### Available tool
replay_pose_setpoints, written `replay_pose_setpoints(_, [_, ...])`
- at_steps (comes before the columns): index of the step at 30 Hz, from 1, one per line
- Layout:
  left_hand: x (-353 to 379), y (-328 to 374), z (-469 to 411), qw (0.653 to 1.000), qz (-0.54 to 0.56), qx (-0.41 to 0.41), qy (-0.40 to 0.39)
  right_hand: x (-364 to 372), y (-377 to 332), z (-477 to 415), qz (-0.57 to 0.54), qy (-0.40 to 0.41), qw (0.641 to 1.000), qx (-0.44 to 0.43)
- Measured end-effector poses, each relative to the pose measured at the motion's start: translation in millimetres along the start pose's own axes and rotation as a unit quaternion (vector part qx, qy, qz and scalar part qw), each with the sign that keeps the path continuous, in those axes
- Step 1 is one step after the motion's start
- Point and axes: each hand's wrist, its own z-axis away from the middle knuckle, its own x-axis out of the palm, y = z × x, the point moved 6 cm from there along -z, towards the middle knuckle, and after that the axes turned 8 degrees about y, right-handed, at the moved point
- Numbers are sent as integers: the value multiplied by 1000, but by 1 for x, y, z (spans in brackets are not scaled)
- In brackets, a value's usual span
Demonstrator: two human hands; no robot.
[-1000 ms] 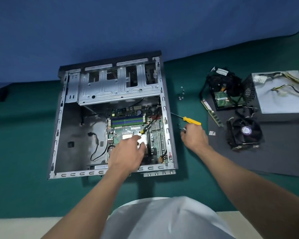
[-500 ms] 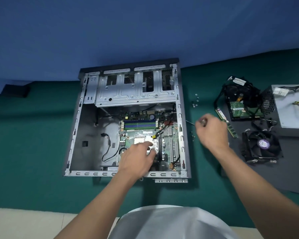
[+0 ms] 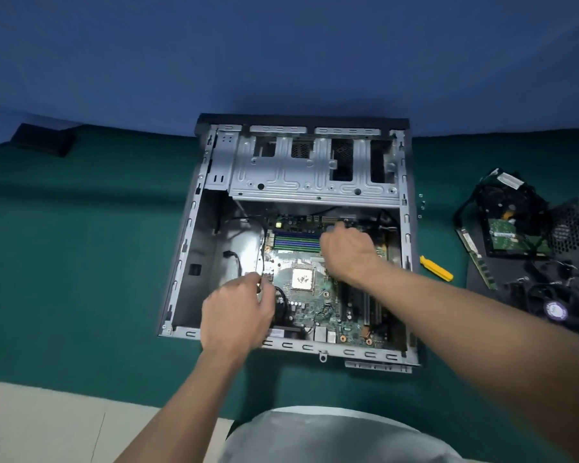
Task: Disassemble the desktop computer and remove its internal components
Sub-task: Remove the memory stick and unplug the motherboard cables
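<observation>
Right hand now over flat green motherboard

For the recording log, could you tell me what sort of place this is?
Probably a makeshift teardown station: the open computer case lies on green cloth before a blue backdrop, and removed parts, a cooler fan and hard drive, sit on a dark mat.

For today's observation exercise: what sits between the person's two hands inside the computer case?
The head view shows a square silver chip on the green board between the left hand and the right hand.
</observation>
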Motion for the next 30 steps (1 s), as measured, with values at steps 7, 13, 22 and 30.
replay_pose_setpoints(7, [-4,4,-1,999,34,9,14,11,6,-26,34,-1,999,-25])
replay_pose_setpoints(13, [-4,2,0,999,41,8,11,13,6,-29,62,-7,997,-51])
replay_pose_setpoints(22, [-5,2,0,999,54,4,7,15,7,-32,86,-19,994,-66])
replay_pose_setpoints(30, [-2,1,-1,999,53,11,9,4,8,-18,56,66,993,-76])
